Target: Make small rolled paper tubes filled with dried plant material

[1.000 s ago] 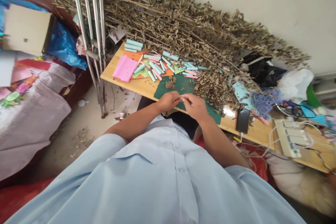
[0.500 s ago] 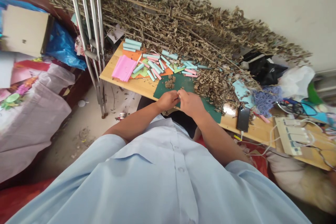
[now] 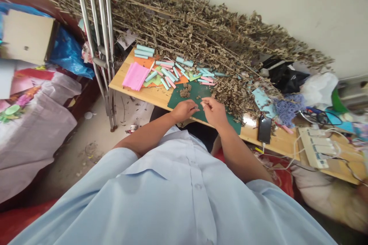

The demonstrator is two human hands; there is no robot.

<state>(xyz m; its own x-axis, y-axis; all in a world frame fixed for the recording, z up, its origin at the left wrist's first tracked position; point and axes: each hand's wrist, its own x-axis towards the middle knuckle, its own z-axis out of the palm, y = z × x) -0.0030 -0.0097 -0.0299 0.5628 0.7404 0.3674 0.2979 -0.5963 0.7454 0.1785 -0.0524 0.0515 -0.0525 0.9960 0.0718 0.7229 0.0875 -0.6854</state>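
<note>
My left hand [image 3: 184, 110] is closed above the near edge of the green mat [image 3: 198, 89], fingertips pinched on something small I cannot make out. A short gap to its right, my right hand [image 3: 215, 112] is closed too, with thumb and forefinger together; whatever is between them is too small to tell. Just beyond my hands lies a small clump of crumbled dried plant [image 3: 185, 90] on the mat. To the right spreads a heap of dried leaves [image 3: 231, 93]. Several blue and pink paper rolls [image 3: 169, 73] lie behind the mat, beside a pink paper stack [image 3: 135, 76].
Long dried stalks [image 3: 184, 26] are piled along the wall. Metal crutches [image 3: 105, 53] stand at the table's left end. Rightward on the wooden table [image 3: 120, 82] are a phone [image 3: 264, 129], purple yarn [image 3: 288, 109], a power strip [image 3: 314, 147] and cables.
My hands, touching before, have drawn apart, the right one moving rightward. The view has shifted slightly. The clump and the paper rolls stay in place on the table.
</note>
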